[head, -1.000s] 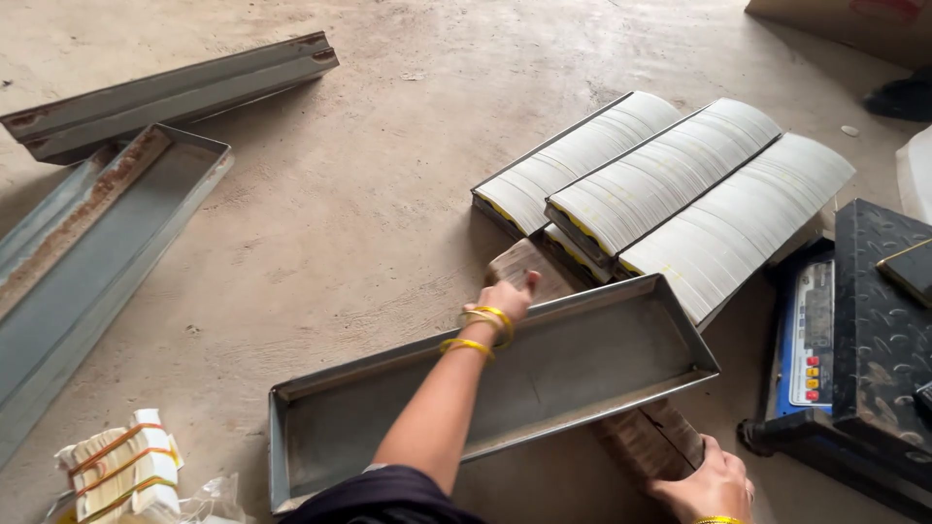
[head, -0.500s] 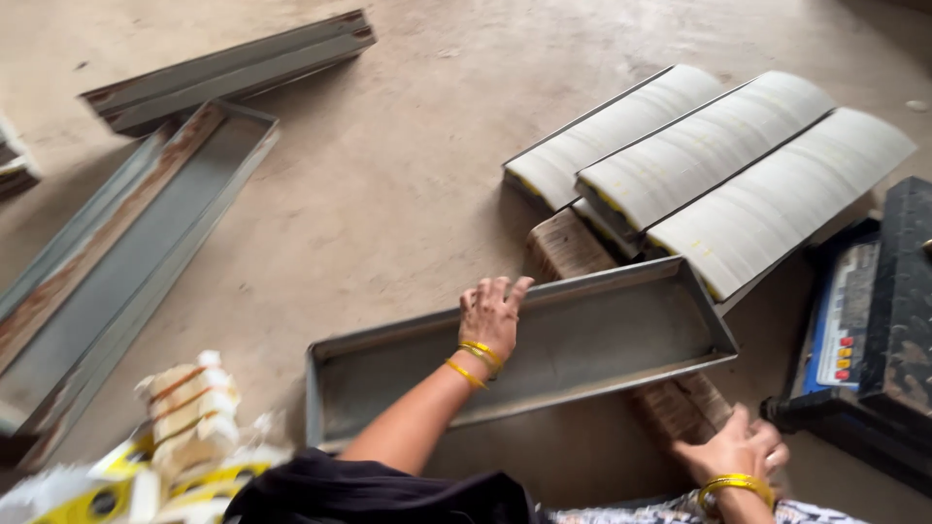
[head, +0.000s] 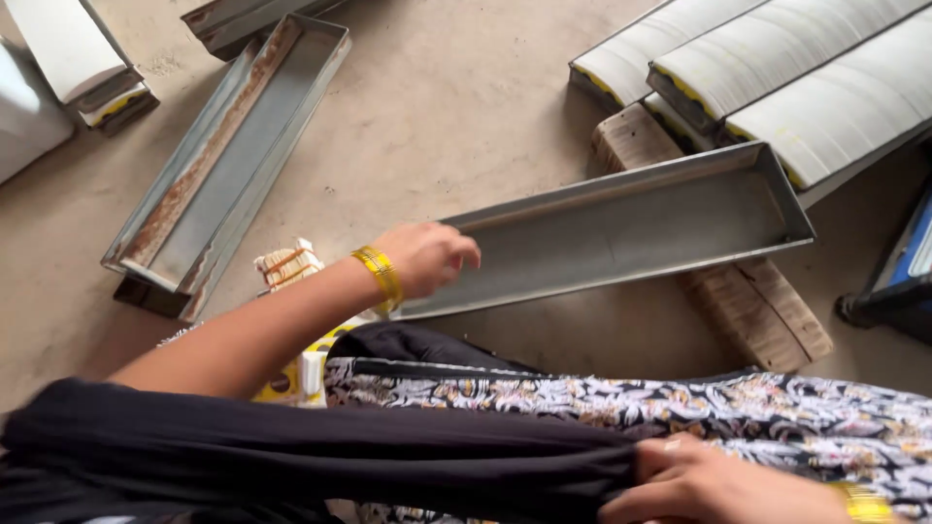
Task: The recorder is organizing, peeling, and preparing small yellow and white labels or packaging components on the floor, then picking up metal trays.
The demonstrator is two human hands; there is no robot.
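Observation:
A long grey metal tray (head: pixel 631 228) lies tilted on two wooden blocks (head: pixel 762 311) on the concrete floor. My left hand (head: pixel 425 258), with yellow bangles at the wrist, is over the tray's left end with its fingers curled; whether it grips the rim is hidden. At the bottom edge my right hand (head: pixel 694 482) is closed on a black cloth (head: pixel 320 456) that stretches across my lap over a patterned garment (head: pixel 777 408).
A rusty metal tray (head: pixel 228 155) lies at upper left on another one. Several trays filled with white ridged material (head: pixel 777 68) are stacked at upper right. A yellow-and-white packet bundle (head: pixel 286 267) sits under my left forearm. A blue-edged device (head: pixel 908 277) is at the right.
The view has swung down and closer. My left hand slid from the tray's middle to its left end. My right hand left the wooden block and took hold of the black cloth.

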